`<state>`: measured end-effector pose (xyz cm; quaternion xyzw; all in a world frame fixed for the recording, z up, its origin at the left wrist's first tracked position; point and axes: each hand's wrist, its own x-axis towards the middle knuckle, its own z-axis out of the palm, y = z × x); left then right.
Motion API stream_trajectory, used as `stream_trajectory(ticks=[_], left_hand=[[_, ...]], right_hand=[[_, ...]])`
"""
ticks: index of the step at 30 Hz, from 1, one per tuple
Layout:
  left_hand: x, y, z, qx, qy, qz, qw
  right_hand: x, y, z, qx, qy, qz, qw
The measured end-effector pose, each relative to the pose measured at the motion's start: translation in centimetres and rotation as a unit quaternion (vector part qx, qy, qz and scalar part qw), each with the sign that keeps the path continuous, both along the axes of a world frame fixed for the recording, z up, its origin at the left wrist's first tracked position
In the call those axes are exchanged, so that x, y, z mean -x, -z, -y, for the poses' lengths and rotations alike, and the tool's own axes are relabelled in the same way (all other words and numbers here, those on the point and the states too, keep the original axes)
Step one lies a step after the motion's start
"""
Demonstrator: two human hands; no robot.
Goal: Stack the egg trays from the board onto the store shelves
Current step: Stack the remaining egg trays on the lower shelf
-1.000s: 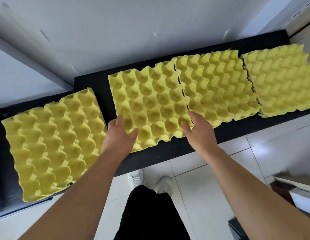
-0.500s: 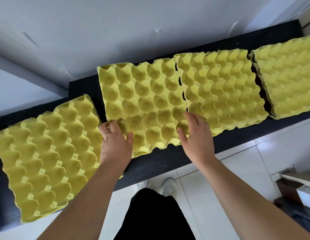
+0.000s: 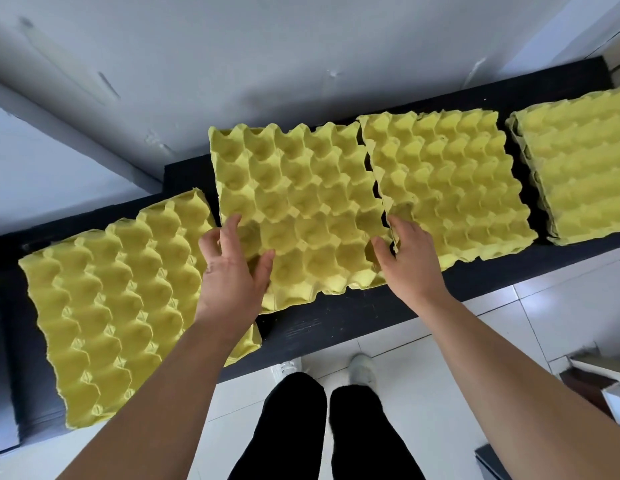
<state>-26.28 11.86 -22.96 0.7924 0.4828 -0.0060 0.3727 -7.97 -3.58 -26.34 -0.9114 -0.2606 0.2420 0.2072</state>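
Note:
Several yellow egg trays lie in a row on a long black board (image 3: 353, 317). My left hand (image 3: 232, 271) grips the near left corner of the middle egg tray (image 3: 301, 206), thumb in a cup. My right hand (image 3: 405, 261) holds the same tray's near right edge, where it meets the tray to its right (image 3: 454, 188). The middle tray's near left corner overlaps the left egg tray (image 3: 118, 313). A further egg tray (image 3: 582, 171) sits at the far right, partly cut off by the frame.
A grey-white wall (image 3: 267, 57) rises directly behind the board. White tiled floor (image 3: 509, 327) lies below, with my legs and shoes (image 3: 360, 368) near the board's front edge. Boxes (image 3: 599, 382) stand at the lower right.
Both hands have closed on the middle tray's near corners. That tray has turned and shifted left, so its corner now overlaps the left tray. The view has moved closer.

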Motion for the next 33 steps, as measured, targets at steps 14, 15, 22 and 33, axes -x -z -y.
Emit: stream_trajectory(ticks=[14,15,22,33], left_hand=[[-2.4,1.1,3.3,-0.057,-0.039,-0.128,0.989],[-3.2,1.0,4.1,-0.081,-0.019,-0.133,0.988],[-12.0,1.3,9.9,-0.078,0.104,-0.092,0.987],[-17.7,4.2,12.8,-0.067,0.088,-0.111,0.988]], right_hand=[[-5.2,-0.4,4.2,-0.055,-0.013,0.023,0.998],[-5.8,-0.5,4.7,-0.050,-0.016,0.027,0.998],[-12.0,0.9,8.9,0.029,-0.036,0.072,0.996],[-19.8,4.5,13.4,0.130,0.058,-0.052,0.988]])
